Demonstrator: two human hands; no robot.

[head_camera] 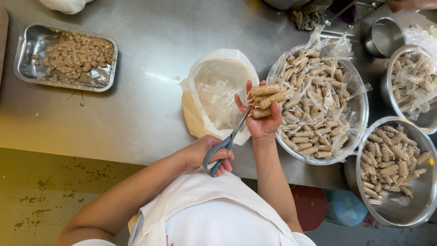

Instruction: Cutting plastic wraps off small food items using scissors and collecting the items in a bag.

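My left hand (210,153) grips grey-handled scissors (226,145), whose blades point up and to the right toward my other hand. My right hand (261,122) is raised palm up and holds three short tan sausage-like rolls (266,96) stacked across its fingers. The scissor tips reach the left end of those rolls. Both hands hover over the steel table, just in front of an open clear plastic bag (214,91). To the right, a metal bowl (360,105) holds many plastic-wrapped rolls.
Another metal bowl (412,214) of unwrapped rolls sits at the lower right, and a third bowl (395,53) with wrapped ones at the far right. A foil tray (28,50) of small cut pieces lies at the top left. A steel cup (381,36) stands at the back.
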